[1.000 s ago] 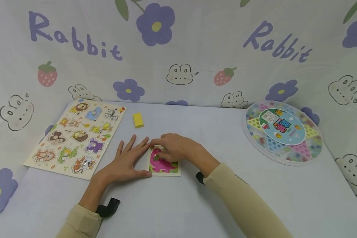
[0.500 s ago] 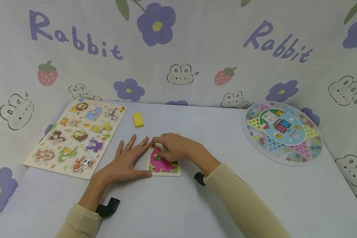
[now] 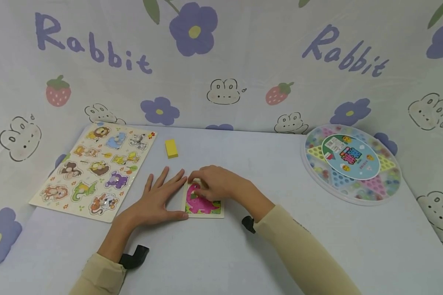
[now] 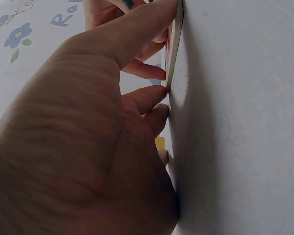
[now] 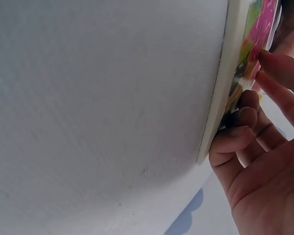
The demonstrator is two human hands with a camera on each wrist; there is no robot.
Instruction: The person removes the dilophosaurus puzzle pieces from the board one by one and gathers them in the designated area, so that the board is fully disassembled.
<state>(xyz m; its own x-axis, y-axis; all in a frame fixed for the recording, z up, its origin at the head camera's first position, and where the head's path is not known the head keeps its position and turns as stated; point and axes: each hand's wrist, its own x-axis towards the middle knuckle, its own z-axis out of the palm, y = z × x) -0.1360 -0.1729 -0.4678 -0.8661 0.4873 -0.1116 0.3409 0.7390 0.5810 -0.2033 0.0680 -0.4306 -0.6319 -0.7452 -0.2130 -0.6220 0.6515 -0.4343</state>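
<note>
A small square dinosaur puzzle [image 3: 204, 208], pink on green with a pale frame, lies flat on the white table. My left hand [image 3: 153, 205] rests beside it with fingers spread, thumb at the near left corner and index finger by the far left corner. My right hand [image 3: 221, 182] reaches over the far part of the puzzle and hides it. Its thumb touches the dinosaur and its index finger bends to the far left edge. In the right wrist view, the other fingers curl against the pale puzzle frame [image 5: 215, 107].
A large animal peg puzzle [image 3: 92, 172] lies at the left, close to my left hand. A yellow block [image 3: 171, 148] sits beyond both hands. To the right is a round clear-lidded game box [image 3: 350, 164]. A printed cloth [image 3: 254, 53] hangs along the table's back edge.
My right index finger has drawn back slightly along the puzzle's far edge. The left hand and the puzzle stay where they were.
</note>
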